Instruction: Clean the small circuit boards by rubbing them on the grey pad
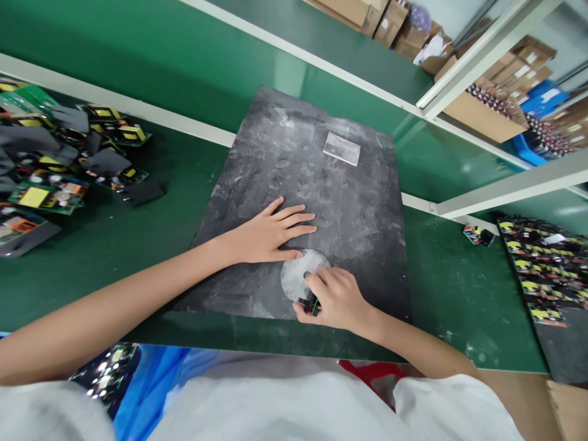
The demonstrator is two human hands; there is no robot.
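My left hand [278, 233] lies flat on a dark, scuffed board [362, 202], fingers spread, its thumb at the edge of a round grey disc [294, 275] with a dark centre. My right hand [337, 297] is closed around a small circuit board [311, 304] with black parts, held at the disc's lower right edge. The fingers and palm hide much of that piece. Farther up the dark board lies a pale rectangular block [342, 149].
A heap of circuit boards [50, 153] with grey sheets sits on the green bench at left. On the right are a lone circuit board [478, 235] and a tray [563, 343] with rows of boards. White frame bars [509, 190] and cardboard boxes [390, 21] stand beyond.
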